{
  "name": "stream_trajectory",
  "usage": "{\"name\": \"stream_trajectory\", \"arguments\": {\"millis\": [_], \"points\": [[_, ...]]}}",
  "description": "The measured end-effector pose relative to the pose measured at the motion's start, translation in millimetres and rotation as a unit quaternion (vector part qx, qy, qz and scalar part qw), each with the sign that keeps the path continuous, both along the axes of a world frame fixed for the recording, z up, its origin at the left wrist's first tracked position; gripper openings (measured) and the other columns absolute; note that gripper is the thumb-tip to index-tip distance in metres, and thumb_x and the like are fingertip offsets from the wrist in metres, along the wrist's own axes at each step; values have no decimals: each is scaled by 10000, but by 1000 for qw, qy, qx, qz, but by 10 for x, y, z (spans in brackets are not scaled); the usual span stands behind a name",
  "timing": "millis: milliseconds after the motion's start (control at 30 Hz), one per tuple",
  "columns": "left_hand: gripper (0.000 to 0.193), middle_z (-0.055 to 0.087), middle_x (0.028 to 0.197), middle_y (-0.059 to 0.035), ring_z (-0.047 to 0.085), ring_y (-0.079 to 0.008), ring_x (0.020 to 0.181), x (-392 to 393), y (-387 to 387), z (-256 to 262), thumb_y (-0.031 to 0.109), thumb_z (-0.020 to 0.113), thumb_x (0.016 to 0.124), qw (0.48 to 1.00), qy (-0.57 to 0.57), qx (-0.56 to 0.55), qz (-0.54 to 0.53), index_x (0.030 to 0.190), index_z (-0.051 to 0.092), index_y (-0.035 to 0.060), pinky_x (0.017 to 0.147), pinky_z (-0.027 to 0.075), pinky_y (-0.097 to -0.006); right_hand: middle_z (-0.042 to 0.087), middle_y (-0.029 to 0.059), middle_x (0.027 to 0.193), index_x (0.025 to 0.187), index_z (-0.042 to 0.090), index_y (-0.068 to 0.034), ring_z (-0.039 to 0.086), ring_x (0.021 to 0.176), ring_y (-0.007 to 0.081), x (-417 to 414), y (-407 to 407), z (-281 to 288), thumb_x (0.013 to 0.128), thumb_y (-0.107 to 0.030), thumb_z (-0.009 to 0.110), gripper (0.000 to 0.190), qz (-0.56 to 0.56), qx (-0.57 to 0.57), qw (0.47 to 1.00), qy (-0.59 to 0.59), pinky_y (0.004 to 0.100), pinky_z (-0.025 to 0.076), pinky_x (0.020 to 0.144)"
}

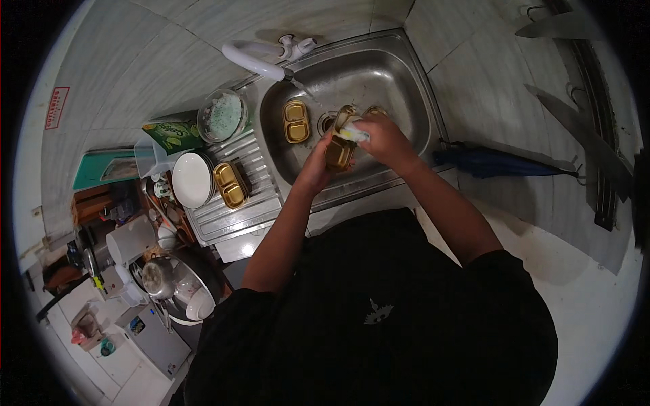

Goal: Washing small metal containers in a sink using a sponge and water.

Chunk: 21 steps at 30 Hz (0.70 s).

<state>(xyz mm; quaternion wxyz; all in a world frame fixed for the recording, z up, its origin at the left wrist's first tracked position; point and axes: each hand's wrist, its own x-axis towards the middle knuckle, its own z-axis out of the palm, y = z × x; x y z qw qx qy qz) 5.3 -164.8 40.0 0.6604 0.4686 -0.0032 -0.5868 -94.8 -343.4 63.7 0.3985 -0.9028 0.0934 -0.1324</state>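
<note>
My left hand (316,165) holds a gold two-section dish (339,153) over the steel sink (350,61). My right hand (383,139) grips a soapy, whitish sponge or cloth (354,133) against the upper part of that dish. Just behind my right hand, another gold dish (376,109) shows partly in the sink. A further gold two-section dish (296,122) lies in the sink's left part. Water runs from the white curved tap (259,66) near the drain (327,122).
On the ribbed drainboard (259,205) stand stacked gold dishes (231,185), white plates (192,180) and a bowl of greenish suds (222,115) beside a green pouch (175,133). Large knives (584,124) and a folded blue umbrella (500,161) hang at right. A basin (210,284) holds dishes.
</note>
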Motion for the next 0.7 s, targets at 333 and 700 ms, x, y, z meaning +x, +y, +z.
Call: {"name": "stream_trajectory", "arguments": {"millis": [333,700], "points": [[555,657,1085,-93,658,-228,860,-8,-127,-99,559,367,1005,997,60,-45,11,1290,519,107,802,545,-387,634,197,1046,1077,664,-35,600,994,398,219,113,-70,752,-136,691,342,-90,66,994,-15,469,490,874],[560,655,1079,-134,663,-261,810,-44,-132,-9,541,347,1006,992,110,-65,14,1286,509,83,720,554,-395,579,83,1037,906,705,-113,550,986,296,53,-61,-113,666,-100,685,241,16,-254,963,-86,400,471,866]]}}
